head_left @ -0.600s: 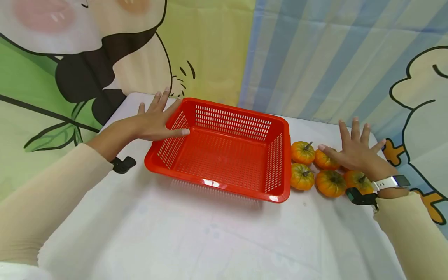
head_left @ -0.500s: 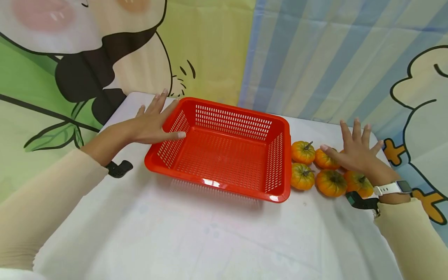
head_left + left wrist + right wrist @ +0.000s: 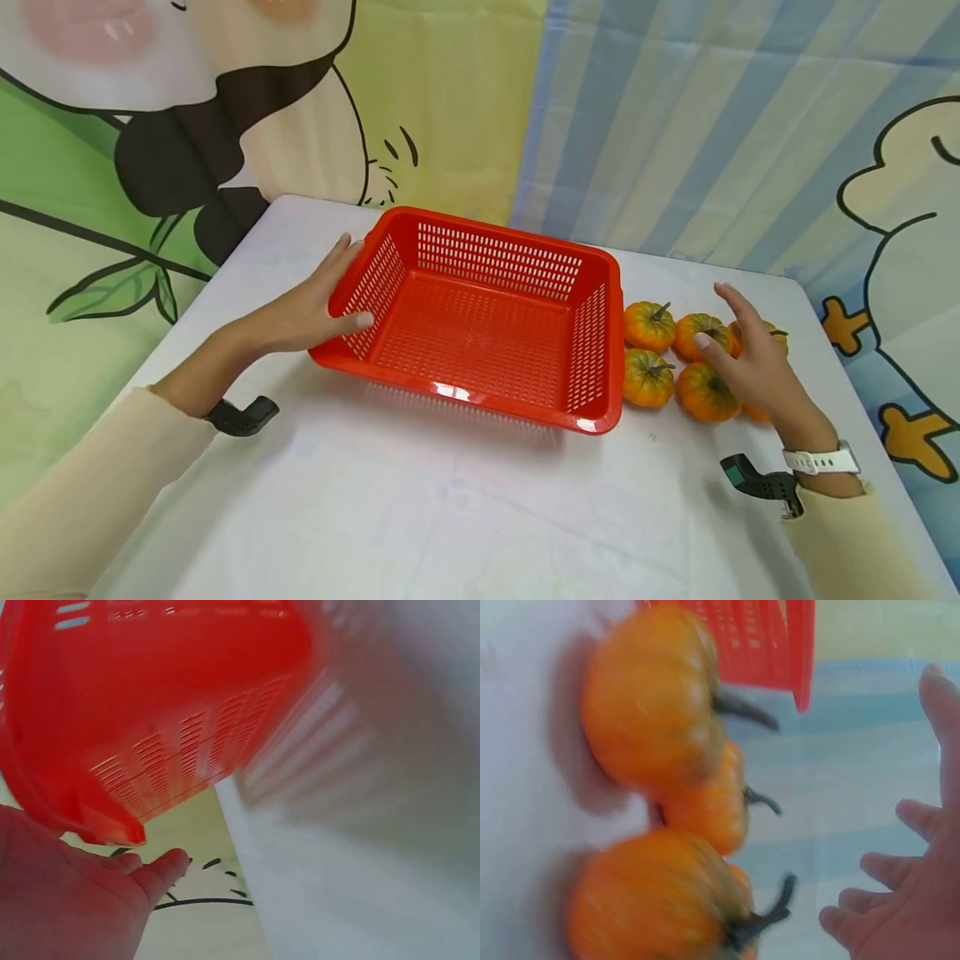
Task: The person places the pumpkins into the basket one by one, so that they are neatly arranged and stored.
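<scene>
Yellow, green and blue-striped cloth backdrop (image 3: 480,100) from nine o'clock over twelve to three, printed with big cartoon figures in thick dark outline. White-covered table (image 3: 450,517) below, spreading down to six. Set on it, close to centre, glossy red plastic basket (image 3: 480,329): rectangular, broad-rimmed, walls and floor pierced with rows of narrow slots, glare along the near rim. Just beside it, a little past three, six small orange pumpkins (image 3: 648,379) in two rows of three, ribbed, tinged green on top, dark-stemmed, one mostly hidden. Cream-sleeved from eight o'clock, left hand (image 3: 303,310) at the basket's nine o'clock side, fingers close together and nearly straight, thumb spread wide and overlapping the wall in the head view; cannot tell whether touching. Cream-sleeved from four, right hand (image 3: 761,371) over the pumpkins and apart from them, fingers loosely bent and separated, thumb out. Black wrist cameras (image 3: 243,417) at eight and four. White watch band (image 3: 821,460) at four. Smallest, green patch (image 3: 734,475) on the right-hand camera, any marking too small to read.
</scene>
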Available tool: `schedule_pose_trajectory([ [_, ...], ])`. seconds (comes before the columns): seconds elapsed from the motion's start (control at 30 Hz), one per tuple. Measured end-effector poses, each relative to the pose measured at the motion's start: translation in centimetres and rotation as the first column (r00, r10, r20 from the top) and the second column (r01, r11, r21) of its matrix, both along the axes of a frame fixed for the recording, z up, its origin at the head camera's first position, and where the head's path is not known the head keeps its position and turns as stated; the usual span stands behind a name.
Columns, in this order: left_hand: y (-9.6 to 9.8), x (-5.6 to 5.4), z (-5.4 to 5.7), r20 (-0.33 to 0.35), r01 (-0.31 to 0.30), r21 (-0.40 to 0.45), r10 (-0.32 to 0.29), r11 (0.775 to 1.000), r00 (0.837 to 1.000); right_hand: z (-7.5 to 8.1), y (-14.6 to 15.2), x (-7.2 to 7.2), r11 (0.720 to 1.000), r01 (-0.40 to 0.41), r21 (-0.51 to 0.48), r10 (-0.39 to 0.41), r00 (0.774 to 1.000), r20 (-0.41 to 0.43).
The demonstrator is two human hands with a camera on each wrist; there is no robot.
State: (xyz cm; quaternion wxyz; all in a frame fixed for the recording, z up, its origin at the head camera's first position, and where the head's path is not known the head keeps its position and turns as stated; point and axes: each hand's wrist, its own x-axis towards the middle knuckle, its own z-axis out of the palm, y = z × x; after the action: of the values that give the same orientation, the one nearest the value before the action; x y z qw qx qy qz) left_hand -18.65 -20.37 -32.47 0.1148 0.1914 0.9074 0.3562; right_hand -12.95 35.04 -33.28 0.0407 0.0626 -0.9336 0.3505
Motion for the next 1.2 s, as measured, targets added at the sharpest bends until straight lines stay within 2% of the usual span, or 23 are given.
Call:
schedule_pose_trajectory([
  [0.13, -0.2, 0.7, -1.1, -0.022, -0.012, 0.067, 0.014, 0.998, 1.000, -1.1, -1.1, 0.9, 0.995, -0.011, -0.099, 0.006, 0.999, -0.049],
  [0.27, -0.3, 1.4, -1.9, -0.051, 0.001, 0.156, 0.007, 0.988, 0.999, -2.0, -2.1, 1.8, 0.984, -0.016, -0.175, -0.003, 0.994, -0.112],
  [0.43, -0.1, 2.0, -2.4, -0.051, -0.023, 0.189, 0.034, 0.982, 0.998, -3.1, -3.2, 3.3, 0.964, -0.037, -0.262, -0.005, 0.988, -0.155],
  [0.6, -0.1, 2.2, -2.6, -0.035, -0.076, 0.167, 0.083, 0.983, 0.996, -4.3, -3.9, 3.6, 0.952, -0.064, -0.300, 0.034, 0.994, -0.107],
  [0.8, -0.7, 2.2, -2.8, -0.041, -0.034, 0.219, 0.044, 0.975, 0.998, -5.7, -4.5, 3.4, 0.942, -0.063, -0.331, 0.050, 0.998, -0.047],
  [0.97, -0.6, 2.1, -2.6, -0.035, -0.002, 0.237, 0.011, 0.972, 0.999, -6.2, -4.7, 3.3, 0.928, -0.047, -0.371, 0.037, 0.999, -0.034],
  [1.07, -0.6, 2.1, -2.6, -0.021, -0.003, 0.237, 0.008, 0.971, 1.000, -6.6, -4.8, 3.4, 0.921, -0.040, -0.387, 0.039, 0.999, -0.012],
  [1.2, -0.7, 2.2, -2.8, -0.010, -0.018, 0.242, 0.021, 0.970, 1.000, -7.4, -4.8, 3.4, 0.932, -0.026, -0.362, 0.044, 0.998, 0.040],
])
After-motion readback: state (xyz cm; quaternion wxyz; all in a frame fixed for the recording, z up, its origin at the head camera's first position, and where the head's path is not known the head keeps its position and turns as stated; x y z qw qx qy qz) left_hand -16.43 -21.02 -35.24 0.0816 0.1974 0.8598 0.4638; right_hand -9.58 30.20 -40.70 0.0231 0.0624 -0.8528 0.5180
